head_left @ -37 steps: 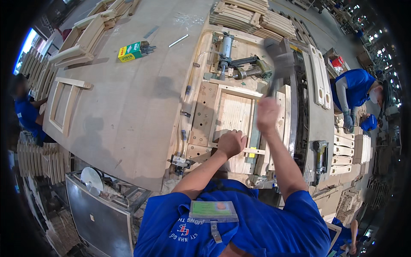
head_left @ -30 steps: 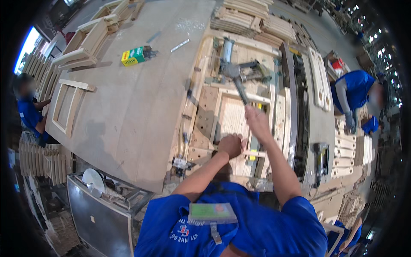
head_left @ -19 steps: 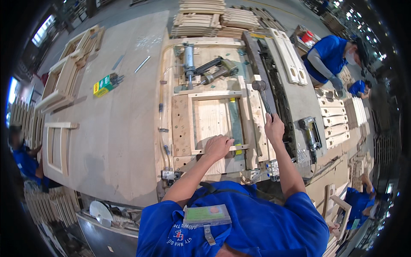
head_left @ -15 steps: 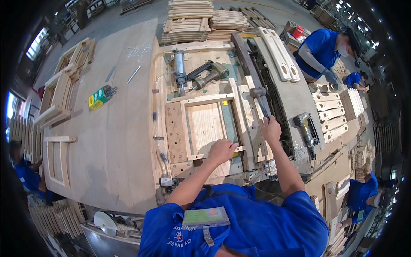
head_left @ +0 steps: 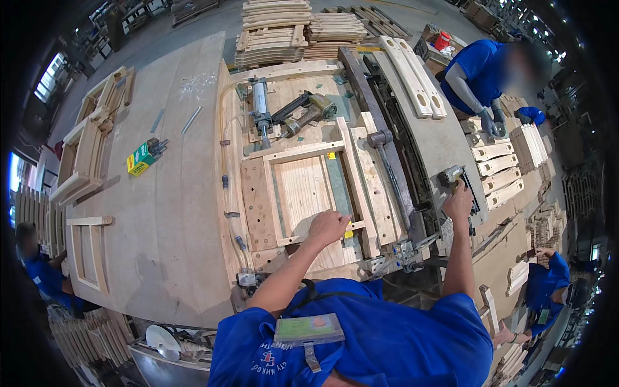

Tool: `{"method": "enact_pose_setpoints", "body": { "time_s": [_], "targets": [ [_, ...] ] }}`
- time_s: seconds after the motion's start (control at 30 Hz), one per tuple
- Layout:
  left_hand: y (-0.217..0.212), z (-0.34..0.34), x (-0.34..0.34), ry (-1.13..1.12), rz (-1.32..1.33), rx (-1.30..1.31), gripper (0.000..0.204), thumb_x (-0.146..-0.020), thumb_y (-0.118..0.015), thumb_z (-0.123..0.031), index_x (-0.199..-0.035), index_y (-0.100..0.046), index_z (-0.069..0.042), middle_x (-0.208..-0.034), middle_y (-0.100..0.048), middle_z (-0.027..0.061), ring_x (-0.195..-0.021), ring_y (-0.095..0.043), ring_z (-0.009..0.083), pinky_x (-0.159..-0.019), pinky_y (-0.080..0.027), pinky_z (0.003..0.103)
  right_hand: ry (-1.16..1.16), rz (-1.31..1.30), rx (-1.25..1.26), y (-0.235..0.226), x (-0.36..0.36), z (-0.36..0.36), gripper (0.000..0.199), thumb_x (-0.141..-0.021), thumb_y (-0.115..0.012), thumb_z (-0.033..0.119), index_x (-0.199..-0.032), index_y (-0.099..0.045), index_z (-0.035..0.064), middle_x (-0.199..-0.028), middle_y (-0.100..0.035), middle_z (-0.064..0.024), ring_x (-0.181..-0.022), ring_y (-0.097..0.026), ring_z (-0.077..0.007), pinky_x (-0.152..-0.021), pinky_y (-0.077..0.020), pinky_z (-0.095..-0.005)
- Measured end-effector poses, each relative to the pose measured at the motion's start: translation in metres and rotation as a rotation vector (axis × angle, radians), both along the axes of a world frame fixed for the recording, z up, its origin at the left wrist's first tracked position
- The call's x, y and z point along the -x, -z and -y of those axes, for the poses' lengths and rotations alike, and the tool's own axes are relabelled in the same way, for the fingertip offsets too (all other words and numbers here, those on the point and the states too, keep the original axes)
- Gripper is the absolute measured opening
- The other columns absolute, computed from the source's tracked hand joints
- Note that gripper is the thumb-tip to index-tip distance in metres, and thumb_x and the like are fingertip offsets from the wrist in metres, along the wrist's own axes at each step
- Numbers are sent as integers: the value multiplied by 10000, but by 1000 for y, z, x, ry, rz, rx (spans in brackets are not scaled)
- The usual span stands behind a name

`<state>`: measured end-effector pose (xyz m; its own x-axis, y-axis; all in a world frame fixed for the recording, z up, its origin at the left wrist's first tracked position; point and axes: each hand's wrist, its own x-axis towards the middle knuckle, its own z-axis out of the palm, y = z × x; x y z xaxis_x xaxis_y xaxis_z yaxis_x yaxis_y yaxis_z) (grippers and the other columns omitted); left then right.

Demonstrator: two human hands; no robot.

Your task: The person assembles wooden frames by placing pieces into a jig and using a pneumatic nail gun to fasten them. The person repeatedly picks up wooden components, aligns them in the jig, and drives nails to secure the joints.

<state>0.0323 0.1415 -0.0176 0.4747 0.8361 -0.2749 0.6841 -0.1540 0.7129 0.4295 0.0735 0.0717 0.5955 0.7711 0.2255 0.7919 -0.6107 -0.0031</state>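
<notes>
A light wooden frame (head_left: 346, 169) lies in the jig in front of me. My left hand (head_left: 329, 227) is on its front rail, fingers curled over the wood; the hand hides part of that rail. Out to the right, my right hand (head_left: 458, 201) is closed on the nail gun (head_left: 451, 175), which lies on the side board; its lower part is partly behind the hand. The hammer (head_left: 380, 138) rests along the dark metal rail, right of the frame, with no hand on it.
An air cylinder (head_left: 260, 106) and another nail gun (head_left: 311, 116) sit behind the frame. On the left board are a green-yellow box (head_left: 143, 158) and a small frame (head_left: 98, 255). A co-worker (head_left: 474, 74) handles pieces at the far right. Stacked slats (head_left: 274, 32) stand at the back.
My right hand has let go of the hammer, which now lies on the metal rail, and has moved right onto the nail gun. My left hand stays at the frame's front rail.
</notes>
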Motion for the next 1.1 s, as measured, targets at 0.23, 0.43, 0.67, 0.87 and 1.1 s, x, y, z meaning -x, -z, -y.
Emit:
{"method": "enact_pose_setpoints", "body": {
  "time_s": [0.23, 0.43, 0.67, 0.87, 1.1],
  "targets": [
    [-23, 23, 3, -98, 268, -403, 286, -982, -719, -270, -866, -717, -9, -851, -697, 182, -823, -668, 391, -794, -533, 506, -144, -253, 33, -21, -19, -10, 596, -894, -708, 148, -1443, -520, 16, -1145, -713, -322, -1100, -668, -522, -947, -556, -526],
    [-50, 52, 15, 0, 414, -192, 257, -984, -730, -284, -936, -746, -32, -879, -729, 136, -805, -692, 325, -743, -544, 439, -47, -875, -159, -76, 23, 38, 261, -992, -732, 277, -1027, -659, 29, -764, -664, -109, -664, -646, -275, -590, -525, -390],
    [-24, 77, -29, 213, 624, 472, 410, -1062, -651, -416, -1028, -773, -25, -845, -752, 89, -773, -694, 189, -723, -543, 351, -28, -1322, -1, -91, 174, 56, 277, -1032, -708, 257, -1164, -598, 40, -726, -600, -15, -551, -572, -107, -482, -459, -294],
    [-19, 73, -33, 123, 449, 659, 513, -1038, -674, -449, -866, -742, 30, -737, -689, 98, -683, -629, 165, -635, -485, 385, -125, -1137, 51, -16, 212, 55, 398, -1021, -687, 198, -1338, -572, -13, -1040, -721, -153, -888, -687, -234, -799, -553, -396],
    [7, 77, -37, 91, 507, 728, 445, -1020, -685, -409, -1018, -751, 30, -828, -755, 140, -785, -725, 236, -731, -546, 405, -311, -865, 55, -6, 228, 51, 446, -1010, -674, 183, -1391, -554, -16, -1202, -730, -245, -1139, -713, -400, -999, -536, -454]
  ]
}}
